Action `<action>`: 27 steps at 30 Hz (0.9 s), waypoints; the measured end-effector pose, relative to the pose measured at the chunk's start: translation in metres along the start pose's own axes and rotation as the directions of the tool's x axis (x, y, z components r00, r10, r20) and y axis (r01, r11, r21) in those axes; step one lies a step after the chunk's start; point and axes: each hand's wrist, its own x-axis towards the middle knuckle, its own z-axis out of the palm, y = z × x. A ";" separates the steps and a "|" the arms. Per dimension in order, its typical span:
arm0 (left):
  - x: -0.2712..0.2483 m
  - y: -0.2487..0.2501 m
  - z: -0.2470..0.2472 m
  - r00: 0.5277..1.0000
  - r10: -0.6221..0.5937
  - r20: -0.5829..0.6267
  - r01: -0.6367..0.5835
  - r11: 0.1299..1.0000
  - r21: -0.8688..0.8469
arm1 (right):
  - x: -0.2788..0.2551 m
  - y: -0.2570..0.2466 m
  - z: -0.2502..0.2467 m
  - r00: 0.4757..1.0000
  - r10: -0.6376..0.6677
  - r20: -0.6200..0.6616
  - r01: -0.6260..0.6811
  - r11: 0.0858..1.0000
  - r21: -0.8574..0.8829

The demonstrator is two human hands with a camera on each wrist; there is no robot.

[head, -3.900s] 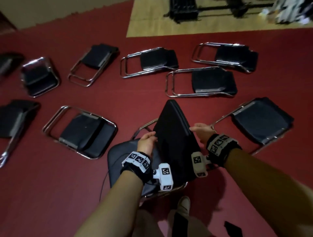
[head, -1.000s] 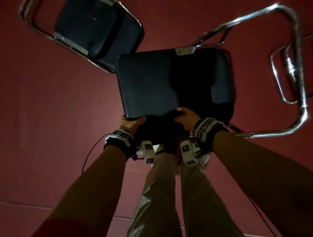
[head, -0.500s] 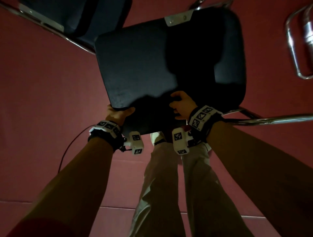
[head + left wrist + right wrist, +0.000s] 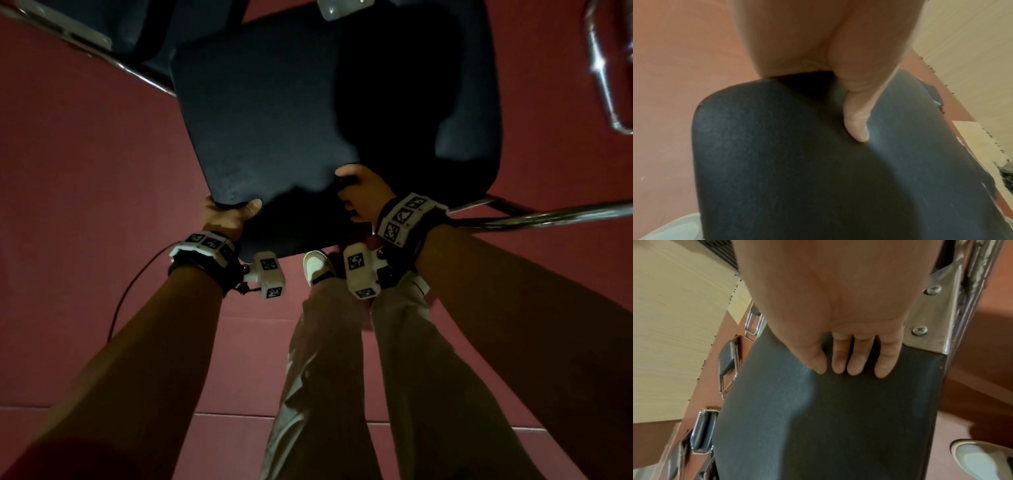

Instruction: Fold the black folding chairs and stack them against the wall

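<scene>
Two hands grip one black chair (image 4: 260, 113) by its padded near edge, held over the red floor (image 4: 78, 192) in front of our legs. Our left hand (image 4: 227, 214) curls round the near left corner, thumb pressed into the pad; our right hand (image 4: 363, 195) clamps the same edge further right, four fingers (image 4: 857, 360) wrapped over the cushion. We judge the chair folded and ready to carry: we should keep both grips firm, hold the chrome frame (image 4: 561, 214) clear of our shins and step round the chairs lying nearby. Only the right wrist view shows the screwed bracket (image 4: 931, 308) and more folded chairs (image 4: 727, 361) on the far floor; the head view misses them.
</scene>
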 end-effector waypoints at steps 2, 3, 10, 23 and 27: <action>-0.006 -0.001 0.005 0.998 0.019 -0.057 -0.018 1.000 0.021 | -0.002 0.002 -0.003 0.998 -0.038 0.057 0.039 0.999 -0.008; -0.013 -0.002 0.007 0.996 0.013 -0.088 -0.012 1.000 0.016 | -0.005 0.002 -0.005 0.994 -0.062 0.088 0.064 0.998 -0.017; -0.072 -0.023 0.037 0.945 -0.140 -0.297 0.225 0.936 0.272 | -0.044 0.036 -0.051 0.992 -0.090 0.091 0.100 0.989 -0.106; -0.203 -0.052 0.187 0.927 -0.374 -0.005 0.372 0.922 -0.106 | -0.140 0.131 -0.238 0.999 -0.002 -0.048 0.010 0.984 0.176; -0.208 -0.059 0.210 0.920 -0.388 -0.051 0.379 0.916 -0.132 | -0.135 0.139 -0.273 0.971 0.036 -0.237 0.051 0.935 0.350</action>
